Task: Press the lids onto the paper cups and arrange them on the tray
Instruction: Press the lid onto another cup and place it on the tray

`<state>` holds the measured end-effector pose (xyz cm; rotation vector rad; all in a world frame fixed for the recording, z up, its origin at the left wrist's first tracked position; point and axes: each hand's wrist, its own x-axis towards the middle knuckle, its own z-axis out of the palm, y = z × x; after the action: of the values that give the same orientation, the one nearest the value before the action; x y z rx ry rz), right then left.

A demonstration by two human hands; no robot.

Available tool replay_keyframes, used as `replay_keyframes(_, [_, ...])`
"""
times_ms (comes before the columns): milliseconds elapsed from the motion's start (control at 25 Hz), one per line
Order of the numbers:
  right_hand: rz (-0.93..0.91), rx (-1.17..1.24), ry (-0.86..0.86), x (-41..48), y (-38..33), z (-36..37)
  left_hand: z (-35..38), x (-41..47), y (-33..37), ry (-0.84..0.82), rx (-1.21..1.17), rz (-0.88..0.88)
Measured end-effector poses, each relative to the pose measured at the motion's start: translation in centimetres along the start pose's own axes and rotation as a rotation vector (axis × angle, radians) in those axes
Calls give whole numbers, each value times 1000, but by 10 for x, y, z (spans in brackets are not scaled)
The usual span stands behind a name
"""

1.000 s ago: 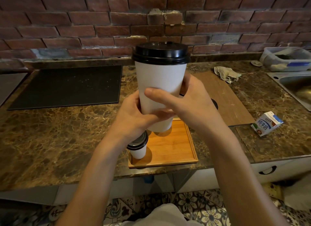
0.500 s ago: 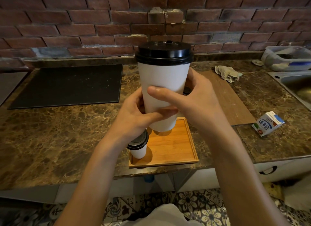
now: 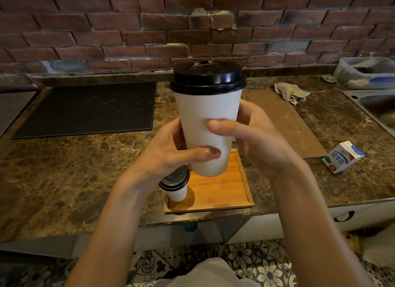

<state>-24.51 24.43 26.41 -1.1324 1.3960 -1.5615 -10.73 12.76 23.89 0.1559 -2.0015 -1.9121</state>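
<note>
A red-brown brick wall (image 3: 85, 30) runs across the back, above a brown marbled countertop (image 3: 64, 169). On the counter's left part lies a black rectangular mat (image 3: 89, 109), flecked with pale specks. To the right of centre a brown wood-grain board (image 3: 284, 124) lies flat, and a steel sink (image 3: 376, 107) is set into the far right edge.

Near the counter's front edge sits a square wooden tray (image 3: 224, 192). The tall white paper cup (image 3: 205, 120) is held in the air above the tray's far half, close to upright, with no print visible on its side. Both hands hold it. The left hand (image 3: 168, 149) wraps the lower left side, thumb laid across the front near the base. The right hand (image 3: 258, 137) curls round the right side, thumb pressed on the front just above the left thumb. A black lid (image 3: 207, 78) sits on the cup's rim all the way round.

A clear plastic tub (image 3: 367, 75) stands by the wall at the far right. A blue and white milk carton (image 3: 342, 157) lies on its side right of the board, reading 纯牛奶 in blue characters. 1 small white paper cup (image 3: 177, 192) stands in the tray's near-left corner, capped with a small black lid (image 3: 175, 178) whose raised marks are too small to read. A crumpled grey cloth (image 3: 290, 93) rests at the board's far end.
</note>
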Motion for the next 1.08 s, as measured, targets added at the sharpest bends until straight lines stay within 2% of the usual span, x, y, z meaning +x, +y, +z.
replay_keyframes(280, [5, -45, 1, 0, -5, -1, 2, 1, -3, 83, 6, 16])
replay_keyframes(560, [-41, -276, 140, -2, -20, 9, 1, 4, 3, 172, 105, 52])
replay_keyframes(880, [-38, -451, 390, -2, -7, 29, 2, 7, -5, 272, 188, 51])
replay_keyframes(1080, [-75, -459, 403, -2, -9, 26, 2, 7, -4, 247, 201, 91])
